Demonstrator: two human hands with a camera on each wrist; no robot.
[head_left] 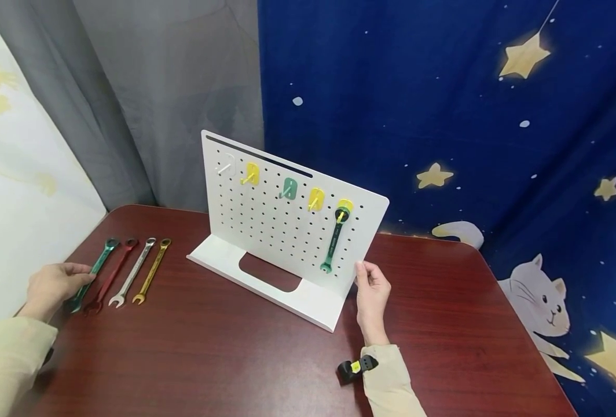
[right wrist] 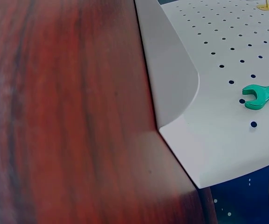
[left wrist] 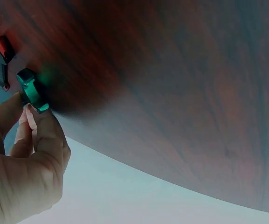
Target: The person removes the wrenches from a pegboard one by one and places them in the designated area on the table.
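Note:
At the table's left side my left hand (head_left: 58, 286) pinches a green combination wrench (head_left: 99, 260) between thumb and fingers. The left wrist view shows this wrench's open end (left wrist: 31, 91) sticking out past the fingertips. Beside it lie a red wrench (head_left: 112, 275), a silver wrench (head_left: 135, 272) and a gold wrench (head_left: 153, 272), roughly parallel. My right hand (head_left: 373, 295) grips the lower right edge of a white pegboard stand (head_left: 362, 234), thumb on the front face. Another green wrench (head_left: 331, 249) hangs by its ring end from the pegboard's rightmost yellow hook (head_left: 345, 204).
Along the pegboard's upper part sit a white hook (head_left: 226, 166), a yellow hook (head_left: 252, 174), a green hook (head_left: 289, 189) and another yellow hook (head_left: 316, 199), all bare. The dark red table (head_left: 224, 353) has a rounded far edge. Curtains hang behind it.

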